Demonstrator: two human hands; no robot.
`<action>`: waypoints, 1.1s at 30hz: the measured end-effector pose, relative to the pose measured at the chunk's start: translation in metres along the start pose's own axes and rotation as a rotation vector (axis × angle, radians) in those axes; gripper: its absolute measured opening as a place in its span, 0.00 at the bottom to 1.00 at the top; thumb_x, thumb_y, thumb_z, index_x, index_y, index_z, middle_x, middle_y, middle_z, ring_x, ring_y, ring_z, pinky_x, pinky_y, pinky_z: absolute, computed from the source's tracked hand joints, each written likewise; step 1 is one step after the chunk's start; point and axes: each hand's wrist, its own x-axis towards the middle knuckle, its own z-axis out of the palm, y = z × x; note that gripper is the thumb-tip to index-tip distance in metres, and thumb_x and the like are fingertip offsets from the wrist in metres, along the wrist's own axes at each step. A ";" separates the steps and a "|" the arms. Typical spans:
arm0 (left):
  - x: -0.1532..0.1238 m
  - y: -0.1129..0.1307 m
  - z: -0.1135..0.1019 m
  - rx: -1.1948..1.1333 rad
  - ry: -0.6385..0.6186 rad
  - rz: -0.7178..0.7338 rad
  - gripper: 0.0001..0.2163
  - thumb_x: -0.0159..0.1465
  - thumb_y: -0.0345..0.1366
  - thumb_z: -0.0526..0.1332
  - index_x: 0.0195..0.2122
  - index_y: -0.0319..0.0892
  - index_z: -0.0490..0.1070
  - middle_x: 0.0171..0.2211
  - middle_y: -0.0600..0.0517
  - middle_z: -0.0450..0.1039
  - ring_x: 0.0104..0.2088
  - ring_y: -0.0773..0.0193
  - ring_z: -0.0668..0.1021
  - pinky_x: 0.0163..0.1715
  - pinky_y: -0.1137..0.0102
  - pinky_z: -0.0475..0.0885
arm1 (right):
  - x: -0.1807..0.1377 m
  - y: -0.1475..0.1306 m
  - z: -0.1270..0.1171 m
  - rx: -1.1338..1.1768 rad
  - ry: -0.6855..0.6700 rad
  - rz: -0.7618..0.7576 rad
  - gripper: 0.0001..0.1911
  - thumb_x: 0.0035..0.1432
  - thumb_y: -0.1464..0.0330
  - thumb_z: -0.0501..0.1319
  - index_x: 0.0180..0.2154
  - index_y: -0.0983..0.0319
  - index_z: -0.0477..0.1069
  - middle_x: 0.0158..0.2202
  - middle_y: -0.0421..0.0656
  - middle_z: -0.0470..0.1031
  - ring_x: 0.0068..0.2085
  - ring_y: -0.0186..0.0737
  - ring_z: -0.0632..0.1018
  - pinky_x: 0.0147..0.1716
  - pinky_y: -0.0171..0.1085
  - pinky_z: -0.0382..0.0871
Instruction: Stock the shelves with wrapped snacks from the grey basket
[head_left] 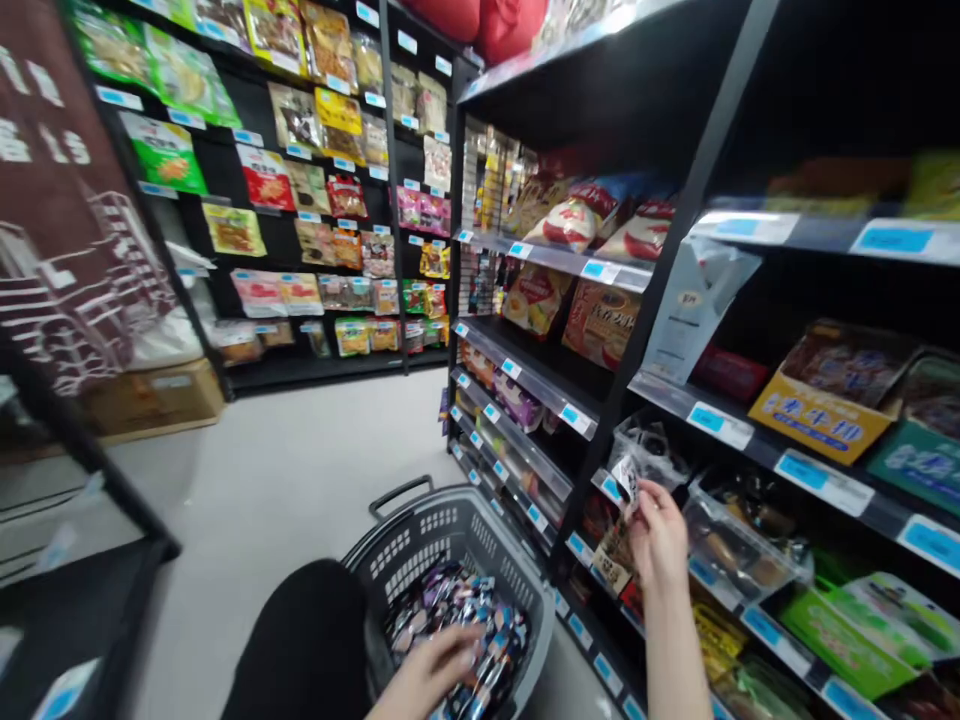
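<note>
Two hands logged: my left hand (439, 665) rests open on small shiny packets (457, 610) in grey plastic basket (450, 520); right hand (656, 530) pinches one white-and-black packet (626, 478).

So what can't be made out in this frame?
- Head view: the packet in the right hand is too small and blurred to read.
- The left hand lies on the packets in the basket; its grip is blurred.
- Shelf labels are too blurred to read.

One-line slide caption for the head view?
Left hand in basket of packets; right hand lifts packet to shelf.
</note>
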 end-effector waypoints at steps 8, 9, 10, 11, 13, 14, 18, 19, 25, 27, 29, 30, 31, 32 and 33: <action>0.059 0.091 0.026 -0.522 -0.009 0.333 0.29 0.45 0.46 0.68 0.47 0.38 0.67 0.43 0.44 0.71 0.42 0.59 0.73 0.42 0.67 0.68 | -0.136 0.104 0.041 0.758 -0.474 0.739 0.06 0.45 0.67 0.64 0.30 0.58 0.72 0.33 0.41 0.76 0.31 0.35 0.75 0.25 0.33 0.72; 0.063 0.085 0.028 -0.513 0.032 0.293 0.25 0.44 0.44 0.69 0.41 0.36 0.69 0.36 0.47 0.72 0.37 0.62 0.74 0.37 0.69 0.68 | -0.142 0.116 0.044 0.740 -0.481 0.780 0.06 0.44 0.67 0.65 0.29 0.59 0.72 0.31 0.41 0.76 0.31 0.37 0.76 0.25 0.34 0.72; 0.065 0.077 0.031 -0.497 0.088 0.247 0.21 0.43 0.41 0.70 0.35 0.35 0.70 0.30 0.50 0.71 0.32 0.65 0.73 0.34 0.71 0.68 | -0.145 0.126 0.045 0.715 -0.501 0.824 0.08 0.43 0.65 0.66 0.28 0.59 0.71 0.30 0.41 0.76 0.31 0.38 0.76 0.25 0.34 0.72; 0.067 0.070 0.032 -0.483 0.154 0.205 0.18 0.43 0.39 0.70 0.31 0.35 0.69 0.26 0.53 0.69 0.28 0.68 0.72 0.31 0.73 0.67 | -0.146 0.135 0.045 0.679 -0.529 0.866 0.10 0.43 0.63 0.66 0.28 0.61 0.71 0.28 0.41 0.75 0.29 0.38 0.76 0.24 0.35 0.72; 0.069 0.057 0.032 -0.474 0.264 0.152 0.15 0.44 0.37 0.69 0.28 0.36 0.67 0.24 0.55 0.67 0.26 0.70 0.70 0.29 0.74 0.66 | -0.143 0.149 0.039 0.555 -0.581 0.914 0.14 0.44 0.61 0.66 0.30 0.62 0.72 0.28 0.43 0.76 0.26 0.38 0.76 0.24 0.36 0.71; 0.070 0.051 0.031 -0.490 0.297 0.140 0.14 0.45 0.36 0.68 0.29 0.36 0.67 0.24 0.55 0.67 0.27 0.70 0.70 0.30 0.74 0.66 | -0.137 0.153 0.033 0.462 -0.575 0.902 0.15 0.44 0.60 0.66 0.32 0.63 0.72 0.29 0.44 0.76 0.26 0.38 0.76 0.25 0.36 0.70; 0.073 0.025 0.024 -0.645 0.266 0.067 0.19 0.47 0.39 0.67 0.37 0.38 0.65 0.31 0.53 0.69 0.30 0.66 0.73 0.29 0.70 0.71 | -0.093 0.147 -0.006 -0.038 -0.293 0.549 0.20 0.43 0.56 0.65 0.35 0.64 0.72 0.33 0.47 0.76 0.28 0.39 0.75 0.27 0.37 0.69; 0.073 0.014 0.023 -0.668 0.245 0.028 0.20 0.47 0.40 0.67 0.39 0.39 0.64 0.31 0.53 0.69 0.29 0.65 0.74 0.27 0.69 0.72 | -0.078 0.138 -0.017 -0.155 -0.211 0.412 0.20 0.45 0.56 0.63 0.35 0.64 0.72 0.34 0.47 0.76 0.28 0.39 0.75 0.28 0.38 0.69; 0.085 -0.076 0.034 -0.628 0.161 -0.265 0.27 0.41 0.47 0.69 0.39 0.40 0.63 0.31 0.53 0.69 0.26 0.62 0.75 0.20 0.69 0.72 | 0.033 0.037 -0.064 -1.048 0.049 -0.375 0.15 0.54 0.62 0.54 0.38 0.64 0.72 0.34 0.50 0.75 0.34 0.46 0.75 0.37 0.43 0.66; 0.095 -0.096 0.040 -0.635 0.108 -0.316 0.30 0.38 0.48 0.70 0.38 0.40 0.62 0.31 0.53 0.69 0.26 0.60 0.76 0.20 0.67 0.73 | 0.067 0.006 -0.062 -1.332 0.052 -0.549 0.14 0.55 0.65 0.52 0.39 0.65 0.71 0.36 0.52 0.74 0.37 0.48 0.74 0.38 0.43 0.65; 0.104 -0.106 0.044 -0.698 0.071 -0.294 0.30 0.39 0.49 0.70 0.39 0.40 0.62 0.33 0.52 0.69 0.29 0.59 0.76 0.23 0.66 0.74 | 0.096 -0.013 -0.054 -1.574 -0.001 -0.592 0.15 0.56 0.66 0.51 0.40 0.67 0.70 0.37 0.54 0.73 0.38 0.50 0.74 0.36 0.42 0.65; 0.107 -0.108 0.046 -0.737 0.059 -0.270 0.29 0.40 0.48 0.69 0.40 0.41 0.62 0.34 0.52 0.69 0.30 0.60 0.76 0.25 0.65 0.74 | 0.108 -0.018 -0.048 -1.672 -0.044 -0.571 0.15 0.56 0.66 0.51 0.40 0.67 0.70 0.37 0.55 0.73 0.38 0.50 0.74 0.35 0.42 0.65; 0.109 -0.109 0.047 -0.772 0.050 -0.245 0.29 0.41 0.47 0.69 0.40 0.41 0.62 0.34 0.52 0.69 0.32 0.60 0.76 0.27 0.65 0.75 | 0.119 -0.020 -0.041 -1.751 -0.091 -0.534 0.15 0.56 0.66 0.51 0.40 0.67 0.70 0.37 0.55 0.73 0.38 0.50 0.74 0.34 0.41 0.65; 0.110 -0.108 0.047 -0.798 0.044 -0.227 0.29 0.41 0.46 0.70 0.41 0.41 0.62 0.34 0.52 0.68 0.33 0.60 0.76 0.28 0.65 0.75 | 0.128 -0.020 -0.035 -1.807 -0.135 -0.485 0.15 0.57 0.65 0.52 0.40 0.66 0.70 0.37 0.55 0.73 0.38 0.51 0.75 0.33 0.41 0.65; 0.110 -0.107 0.046 -0.816 0.041 -0.215 0.29 0.42 0.45 0.70 0.42 0.41 0.62 0.34 0.52 0.68 0.33 0.60 0.76 0.29 0.64 0.75 | 0.137 -0.018 -0.030 -1.843 -0.177 -0.432 0.15 0.56 0.65 0.52 0.40 0.67 0.70 0.36 0.55 0.74 0.38 0.51 0.75 0.33 0.41 0.65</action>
